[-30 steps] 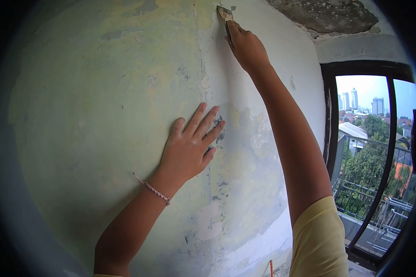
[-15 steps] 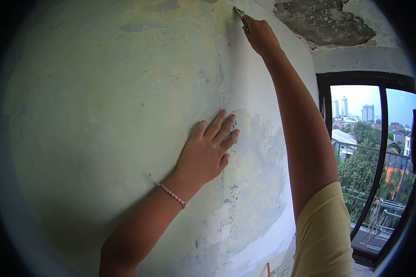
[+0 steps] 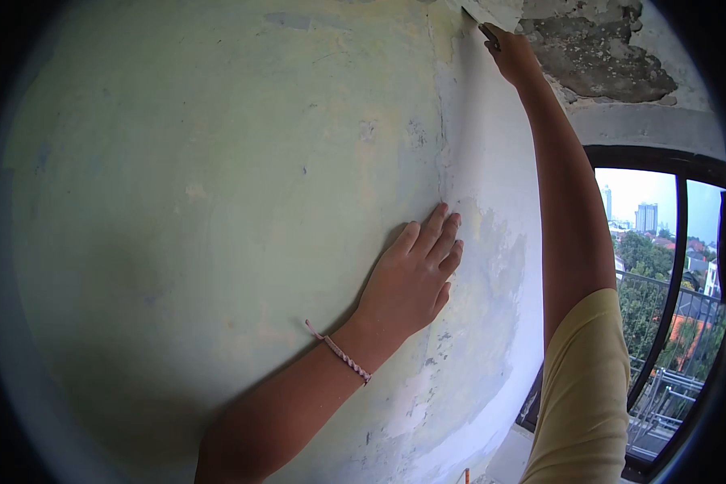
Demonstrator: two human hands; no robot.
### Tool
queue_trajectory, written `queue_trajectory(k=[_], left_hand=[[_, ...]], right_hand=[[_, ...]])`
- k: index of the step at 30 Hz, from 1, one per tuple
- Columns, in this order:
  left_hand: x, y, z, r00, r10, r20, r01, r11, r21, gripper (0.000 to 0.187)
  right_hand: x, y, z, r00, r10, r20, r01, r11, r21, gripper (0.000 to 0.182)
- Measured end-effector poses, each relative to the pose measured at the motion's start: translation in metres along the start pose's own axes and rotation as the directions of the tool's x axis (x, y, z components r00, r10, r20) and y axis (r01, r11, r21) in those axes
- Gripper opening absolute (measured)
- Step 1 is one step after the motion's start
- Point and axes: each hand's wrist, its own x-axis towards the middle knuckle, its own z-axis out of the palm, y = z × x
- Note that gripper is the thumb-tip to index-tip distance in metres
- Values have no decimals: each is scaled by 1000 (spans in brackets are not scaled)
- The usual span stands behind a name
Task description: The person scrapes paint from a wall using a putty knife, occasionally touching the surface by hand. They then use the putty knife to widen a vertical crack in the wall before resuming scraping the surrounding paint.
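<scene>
My right hand (image 3: pixel 511 55) is raised high at the top of the wall, its fingers wrapped round the dark handle of a scraper (image 3: pixel 490 35). The scraper's thin blade meets the wall near the ceiling edge, beside the white strip. Lower down, my left hand (image 3: pixel 411 278) lies against the pale green wall (image 3: pixel 234 218), fingers stretched out and a little apart. Its fingertips reach the vertical crack (image 3: pixel 441 121) where green paint meets white. A braided bracelet (image 3: pixel 347 357) circles the left wrist.
Peeled, grey bare plaster (image 3: pixel 601 52) shows on the ceiling at upper right. A dark-framed window (image 3: pixel 679 266) stands on the right, with a railing, trees and buildings outside. Flaking paint patches (image 3: pixel 492 250) run down the wall. A thin orange object (image 3: pixel 466 476) pokes up at the bottom.
The view has turned left, so the wall, window and both arms appear farther right. My right hand still grips the scraper high up; my left hand stays flat on the wall.
</scene>
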Motion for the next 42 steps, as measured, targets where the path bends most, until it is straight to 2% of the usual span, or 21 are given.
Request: queue_trajectory(k=[1, 3, 5, 9, 11, 12, 13, 15, 17, 20, 21, 23, 24, 26, 27, 29, 31, 32, 36, 42], left_hand=[[-2, 1, -1, 1000, -6, 1, 7, 999, -33, 48], [-2, 0, -3, 1000, -13, 1, 13, 999, -44, 48], [-2, 1, -1, 1000, -6, 5, 6, 998, -66, 48], [-2, 2, 0, 1000, 0, -11, -1, 999, -43, 47], [0, 1, -1, 1000, 0, -6, 0, 999, -35, 47], [0, 2, -2, 1000, -3, -4, 3, 999, -37, 47], [0, 2, -2, 1000, -9, -3, 9, 999, -38, 47], [0, 2, -1, 1000, -6, -4, 5, 999, -33, 46], [0, 2, -1, 1000, -4, -10, 4, 1000, -26, 46], [0, 2, -1, 1000, -6, -11, 5, 999, -36, 47], [0, 2, -1, 1000, -4, -8, 3, 999, -36, 47], [0, 2, -1, 1000, -7, -7, 7, 999, -34, 47], [-1, 2, -1, 1000, -5, -6, 5, 999, -32, 47], [-1, 3, -2, 1000, -3, -5, 3, 1000, -31, 46], [-2, 3, -2, 1000, -1, -2, 1, 999, -34, 46], [-1, 2, -4, 1000, -5, -11, 4, 999, -35, 46], [-1, 2, -4, 1000, -4, -7, 4, 998, -56, 46], [-1, 2, -3, 1000, -5, -10, 4, 999, -54, 46], [-1, 4, -2, 1000, -12, -19, 11, 998, -63, 45], [-2, 9, -4, 999, -39, -17, 38, 997, -65, 44]], right_hand=[[-3, 4, 5, 999, -19, -34, 18, 1000, -1, 39], [-9, -2, 2, 1000, 30, -3, -30, 999, 23, 40], [-21, -3, 0, 996, -28, -87, 30, 999, 23, 37], [-28, -20, -28, 1000, 7, -10, -7, 999, -44, 33], [-21, -25, -49, 1000, -6, 13, 6, 1000, 14, 32], [-25, -52, -76, 996, 29, -80, -18, 990, 138, 21], [-23, -68, -94, 997, 29, -78, -18, 990, 137, 21], [-18, -91, -121, 975, 220, 38, -221, 931, 289, 24], [-19, -113, -139, 982, 173, 76, -188, 938, 290, 24], [-21, -141, -141, 982, 34, 187, -47, 997, 67, 21], [-24, -146, -135, 982, 33, 189, -46, 997, 65, 21], [-32, -152, -122, 990, -87, 110, 85, 996, 21, 23], [-34, -152, -114, 989, -102, 109, 109, 993, -55, 25], [-43, -133, -80, 991, -86, 106, 94, 993, -72, 24], [-49, -124, -66, 993, -67, 102, 76, 993, -90, 30], [-53, -115, -57, 994, -47, 99, 57, 993, -101, 29], [-52, -87, -47, 999, -9, 36, 8, 1000, 20, 30], [-47, -74, -44, 998, 19, 55, -22, 999, 50, 32], [-38, -47, -37, 993, 45, 110, -48, 999, 22, 24], [-33, -26, -31, 984, 133, 121, -129, 991, -43, 40]])
